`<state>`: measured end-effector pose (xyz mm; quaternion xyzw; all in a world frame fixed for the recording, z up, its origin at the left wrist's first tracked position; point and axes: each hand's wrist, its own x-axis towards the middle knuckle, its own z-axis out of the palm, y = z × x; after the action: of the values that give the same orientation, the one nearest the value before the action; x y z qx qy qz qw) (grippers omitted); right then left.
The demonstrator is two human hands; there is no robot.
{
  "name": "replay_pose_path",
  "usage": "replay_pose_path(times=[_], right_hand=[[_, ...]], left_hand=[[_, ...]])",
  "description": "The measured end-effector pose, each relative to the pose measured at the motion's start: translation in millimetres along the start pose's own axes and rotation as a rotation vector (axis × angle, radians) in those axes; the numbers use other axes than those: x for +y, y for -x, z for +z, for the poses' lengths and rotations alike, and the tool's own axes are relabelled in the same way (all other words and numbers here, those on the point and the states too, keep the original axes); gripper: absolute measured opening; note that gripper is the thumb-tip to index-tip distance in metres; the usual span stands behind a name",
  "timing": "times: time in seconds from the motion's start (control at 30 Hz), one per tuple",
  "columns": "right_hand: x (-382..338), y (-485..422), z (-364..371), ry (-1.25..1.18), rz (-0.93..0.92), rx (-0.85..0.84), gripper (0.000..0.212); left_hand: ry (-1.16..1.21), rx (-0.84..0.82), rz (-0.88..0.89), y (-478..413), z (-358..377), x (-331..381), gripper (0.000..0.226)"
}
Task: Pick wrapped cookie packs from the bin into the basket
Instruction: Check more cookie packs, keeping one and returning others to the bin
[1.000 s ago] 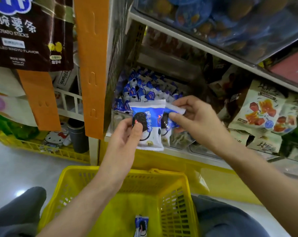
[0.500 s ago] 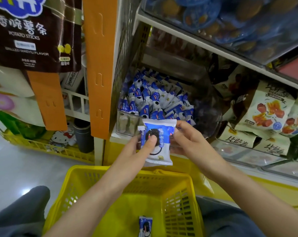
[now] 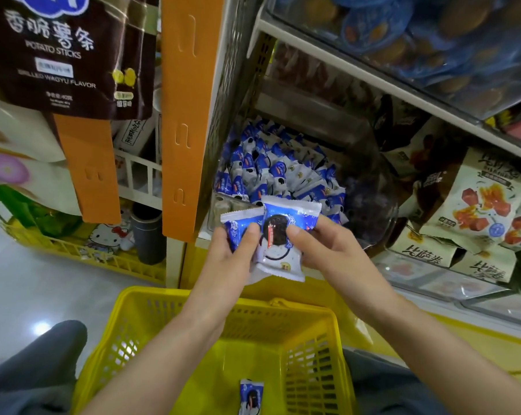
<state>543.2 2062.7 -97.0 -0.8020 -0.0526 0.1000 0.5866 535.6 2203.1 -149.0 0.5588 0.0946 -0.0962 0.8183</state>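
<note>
Two wrapped cookie packs, blue and white, are held fanned together near the middle of my view; the front cookie pack [image 3: 280,247] shows a dark sandwich cookie on its face, and the rear cookie pack [image 3: 238,224] peeks out behind it toward 10 o'clock. The left hand [image 3: 226,262] comes in from 7 o'clock and grips the rear pack, thumb pressed on its face and fingers hidden behind; the right hand [image 3: 328,250] comes in from 4 o'clock and pinches the front pack, thumb on the printed cookie. A second ago the right hand was up at the mouth of the bin with a second pack while the left held the first; since then the two packs have been brought together and lowered, and they now sit in front of the bin's near wall, not over the pile. The bin [image 3: 219,209], heaped with matching packs, lies at 12 o'clock from the hands; the yellow basket [image 3: 193,298] lies at 6 o'clock, its far rim just below the wrists, with one loose pack [image 3: 251,396] on its floor as before. I judge the picking for this round done; what remains is to carry both packs down past the rim and let go, then return to the bin. Snack bags [image 3: 486,199] hang at 3 o'clock.
</note>
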Motion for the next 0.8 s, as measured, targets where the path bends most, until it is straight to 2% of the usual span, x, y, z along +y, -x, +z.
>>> replay_pose_path(times=[0.03,0.1,0.23,0.3,0.37,0.43,0.5,0.57,0.8], right_hand=[[-5,-3,-3,0.032,-0.010,-0.001,0.020],[-14,-15,-14,0.103,-0.022,0.044,0.020],[-14,-67,-41,0.305,-0.037,0.374,0.023],[-6,-93,-50,0.449,-0.005,0.428,0.022],[5,-113,-55,0.582,0.083,0.401,0.015],[11,-126,-54,0.713,0.165,0.356,0.018],[11,-134,-52,0.741,0.217,0.288,0.015],[8,-138,-49,0.801,0.262,0.223,0.025],[10,-145,-36,0.870,0.255,0.137,0.026]], left_hand=[[0.006,0.006,-0.009,-1,-1,1,0.003],[-0.005,0.019,-0.002,-5,-4,1,0.007],[-0.029,0.052,0.005,-10,-6,0,0.007],[-0.040,0.049,0.001,-9,-4,0,0.003],[-0.060,0.047,0.006,-8,-4,-1,0.005],[-0.057,0.048,0.011,-8,-4,0,0.005],[-0.057,0.044,0.016,-9,-4,0,0.005],[-0.059,0.039,0.018,-9,-4,0,0.005],[-0.069,0.026,0.037,-10,-1,0,0.005]])
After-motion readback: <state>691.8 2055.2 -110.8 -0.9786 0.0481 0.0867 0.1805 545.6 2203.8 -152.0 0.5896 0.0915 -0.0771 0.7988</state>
